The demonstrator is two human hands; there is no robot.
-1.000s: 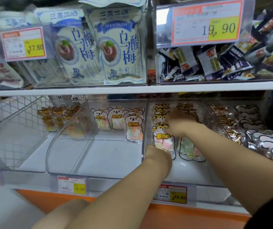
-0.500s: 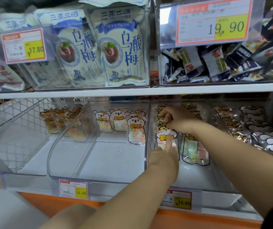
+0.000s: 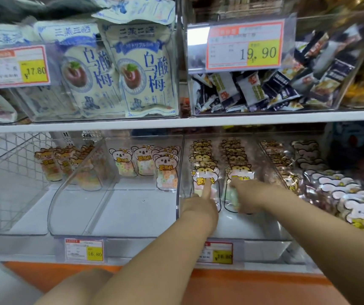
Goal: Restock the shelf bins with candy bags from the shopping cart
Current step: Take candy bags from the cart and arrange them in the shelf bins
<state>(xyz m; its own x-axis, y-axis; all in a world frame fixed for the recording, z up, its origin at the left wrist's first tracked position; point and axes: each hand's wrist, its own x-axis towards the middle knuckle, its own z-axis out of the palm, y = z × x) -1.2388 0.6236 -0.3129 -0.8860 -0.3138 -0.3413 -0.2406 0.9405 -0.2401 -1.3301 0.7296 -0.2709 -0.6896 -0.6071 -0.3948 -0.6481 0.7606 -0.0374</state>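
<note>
The koala bags (image 3: 167, 172) stand in the clear bin to the left, and neither hand is near them. The work is in the middle bin (image 3: 253, 227), where the candy bags stand in two rows that run back toward 12 o'clock. Each bag is upright with its long axis vertical and its printed face to the front.

The left hand (image 3: 198, 209) reaches in over the front rim. Its forefinger (image 3: 206, 188) is straight and points to 12 o'clock, with the tip pressed on the face of the left row's front bag (image 3: 203, 172). The other fingers are tucked under and hold nothing. That bag lies straight ahead of the hand and is already touched.

The right row's front bag (image 3: 241, 171) stands just beside it. It lies at about 10 o'clock from the right hand (image 3: 250, 194), whose fingers (image 3: 235, 183) are stretched out flat against its lower face. No curl round the bag shows, so this looks like pressing rather than gripping.

Each hand is nearer its own row. This looks like squaring up the front of both rows. Because the bags are tall and rest on narrow bases, a push that lands high would probably tip them back, while one that lands low should slide them. The shopping cart is out of view.
</note>
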